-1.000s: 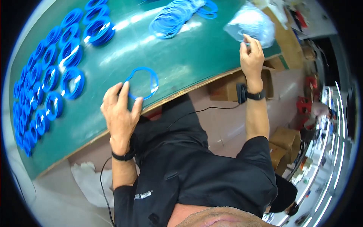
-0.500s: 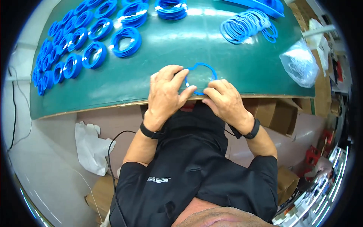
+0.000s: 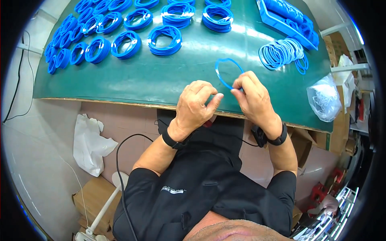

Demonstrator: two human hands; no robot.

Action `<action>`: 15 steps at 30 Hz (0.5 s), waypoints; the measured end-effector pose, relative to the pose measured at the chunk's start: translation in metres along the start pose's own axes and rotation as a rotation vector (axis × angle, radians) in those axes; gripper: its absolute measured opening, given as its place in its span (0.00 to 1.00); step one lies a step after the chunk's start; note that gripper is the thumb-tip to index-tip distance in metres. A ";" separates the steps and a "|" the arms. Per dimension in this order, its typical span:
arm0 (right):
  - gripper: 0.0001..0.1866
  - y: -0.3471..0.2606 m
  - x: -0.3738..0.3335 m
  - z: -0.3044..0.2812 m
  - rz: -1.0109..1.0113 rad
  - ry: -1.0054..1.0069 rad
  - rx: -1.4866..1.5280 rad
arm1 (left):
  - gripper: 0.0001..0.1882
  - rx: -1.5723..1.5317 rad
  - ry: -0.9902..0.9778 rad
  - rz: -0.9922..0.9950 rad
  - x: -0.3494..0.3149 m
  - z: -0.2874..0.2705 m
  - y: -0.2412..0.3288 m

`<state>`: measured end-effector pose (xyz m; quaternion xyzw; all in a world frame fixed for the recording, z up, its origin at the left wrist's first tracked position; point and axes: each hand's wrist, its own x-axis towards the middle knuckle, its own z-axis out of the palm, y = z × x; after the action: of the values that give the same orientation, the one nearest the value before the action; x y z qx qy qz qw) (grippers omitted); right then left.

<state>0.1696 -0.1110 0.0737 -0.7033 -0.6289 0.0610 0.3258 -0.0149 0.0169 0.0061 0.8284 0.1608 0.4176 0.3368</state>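
My right hand pinches a single thin blue ring at its lower right side, between thumb and fingertips. The ring tilts up just over the green table, near its front edge. To the left of it, my left hand has loosely curled fingers, with a gap between thumb and forefinger and nothing seen in it. Beyond my right hand lies a fanned-out row of similar loose blue rings. Several neat stacks of blue rings stand in rows across the table's left and middle.
A blue tray with more blue pieces sits at the far right of the green table. Near the right edge rests a clear plastic bag of whitish small items. Cardboard boxes and a white plastic sheet lie below.
The left hand has let go of the blue ring and drawn away from it. The right hand now holds the ring alone, shifted to the right. The whole view has also shifted.
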 end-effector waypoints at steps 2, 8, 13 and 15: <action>0.10 -0.002 0.027 0.010 -0.047 0.000 0.029 | 0.09 0.011 0.012 0.004 -0.002 0.002 -0.003; 0.09 -0.005 0.094 0.048 -0.179 0.030 0.031 | 0.07 -0.020 0.056 0.000 -0.001 0.002 -0.002; 0.09 -0.011 0.141 0.074 -0.251 0.061 -0.042 | 0.08 -0.059 0.068 -0.012 0.000 0.002 -0.003; 0.09 -0.010 0.155 0.086 -0.280 0.072 -0.062 | 0.08 -0.078 0.074 -0.019 0.002 0.000 -0.001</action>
<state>0.1495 0.0653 0.0625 -0.6200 -0.7105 -0.0297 0.3315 -0.0141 0.0189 0.0061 0.7970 0.1647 0.4506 0.3669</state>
